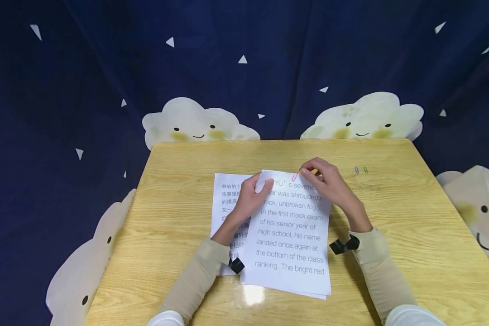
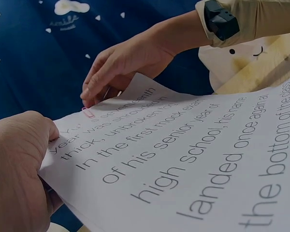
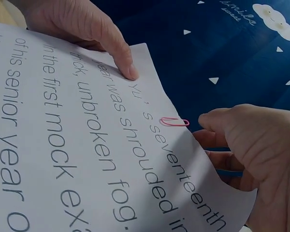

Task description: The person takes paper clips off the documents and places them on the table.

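My left hand (image 1: 252, 194) grips the top left corner of a few printed English sheets (image 1: 289, 235), its thumb on the front and fingers behind. A pink paper clip (image 3: 174, 122) sits over the top edge of these sheets, near the middle. Close by the clip's outer end is my right hand (image 1: 323, 179), thumb tip slightly apart from it in the right wrist view. That hand's other fingers bend loosely at the paper's top edge, partly hidden behind it. In the left wrist view the right hand (image 2: 130, 63) is beyond the raised, curving page.
Sheets with Chinese print (image 1: 224, 203) lie on the wooden table (image 1: 179, 217), partly under the left arm and the English pages. To the right of the right hand lie a blue paper clip (image 1: 356, 170) and a green paper clip (image 1: 365, 170). A dark blue curtain (image 1: 244, 81) surrounds the table.
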